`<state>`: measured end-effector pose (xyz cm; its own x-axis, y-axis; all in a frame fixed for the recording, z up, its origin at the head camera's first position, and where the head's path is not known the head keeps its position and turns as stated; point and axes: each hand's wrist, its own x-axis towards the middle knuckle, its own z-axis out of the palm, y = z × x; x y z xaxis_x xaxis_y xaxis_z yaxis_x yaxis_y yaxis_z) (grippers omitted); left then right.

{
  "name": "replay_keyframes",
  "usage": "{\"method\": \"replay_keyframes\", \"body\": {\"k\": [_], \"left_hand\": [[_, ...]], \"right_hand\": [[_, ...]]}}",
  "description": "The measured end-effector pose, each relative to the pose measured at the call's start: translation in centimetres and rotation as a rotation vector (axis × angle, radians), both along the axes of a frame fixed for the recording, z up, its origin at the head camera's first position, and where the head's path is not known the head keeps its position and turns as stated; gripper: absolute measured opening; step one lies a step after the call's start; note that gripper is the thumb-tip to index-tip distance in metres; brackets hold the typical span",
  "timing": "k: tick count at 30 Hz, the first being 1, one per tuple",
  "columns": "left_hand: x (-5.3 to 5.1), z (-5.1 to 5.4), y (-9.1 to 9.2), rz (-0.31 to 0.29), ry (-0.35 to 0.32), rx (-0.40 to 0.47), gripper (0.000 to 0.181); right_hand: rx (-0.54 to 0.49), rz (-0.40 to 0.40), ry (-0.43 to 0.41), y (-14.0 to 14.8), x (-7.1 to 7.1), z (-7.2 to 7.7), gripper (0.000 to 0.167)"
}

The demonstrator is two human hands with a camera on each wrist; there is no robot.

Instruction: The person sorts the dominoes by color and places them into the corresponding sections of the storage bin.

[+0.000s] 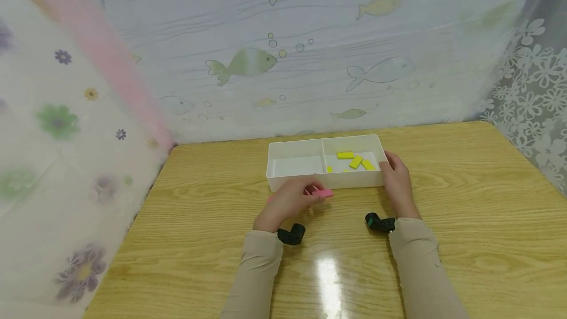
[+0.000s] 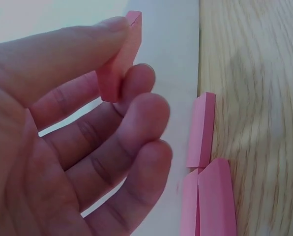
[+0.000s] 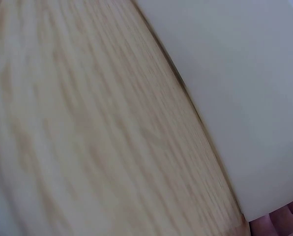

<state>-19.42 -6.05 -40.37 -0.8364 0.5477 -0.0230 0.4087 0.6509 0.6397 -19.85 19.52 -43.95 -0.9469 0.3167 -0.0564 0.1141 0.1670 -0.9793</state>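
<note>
I have the left hand pinching a pink, oblong, wooden-looking block between thumb and fingers, just outside the white, two-part plastic box, at its 6 o'clock, while the right hand grips the box end near 3 o'clock. I would hold the box firm and raise the block well above its wall, so nothing catches. For lowering, I judge the 9 o'clock compartment suitable, apart from the yellow oblong blocks.

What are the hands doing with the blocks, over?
Left hand pinches a pink block. Right hand grips white two-compartment box. More pink blocks alongside box. No obstacle visible.
</note>
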Motion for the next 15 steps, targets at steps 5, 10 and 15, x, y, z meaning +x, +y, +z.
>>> {"method": "replay_keyframes", "body": {"k": [5, 10, 15], "left_hand": [[-0.11, 0.04, -0.17, 0.013, 0.015, -0.011, 0.010], [-0.15, 0.14, -0.20, 0.011, 0.033, 0.017, 0.009], [-0.06, 0.34, -0.21, 0.046, 0.015, 0.030, 0.014]], "right_hand": [[-0.008, 0.007, -0.004, 0.03, 0.08, -0.08, 0.048], [-0.007, 0.006, -0.007, 0.07, 0.12, -0.12, 0.048], [-0.012, 0.002, -0.013, 0.12, -0.06, -0.23, 0.048]]}}
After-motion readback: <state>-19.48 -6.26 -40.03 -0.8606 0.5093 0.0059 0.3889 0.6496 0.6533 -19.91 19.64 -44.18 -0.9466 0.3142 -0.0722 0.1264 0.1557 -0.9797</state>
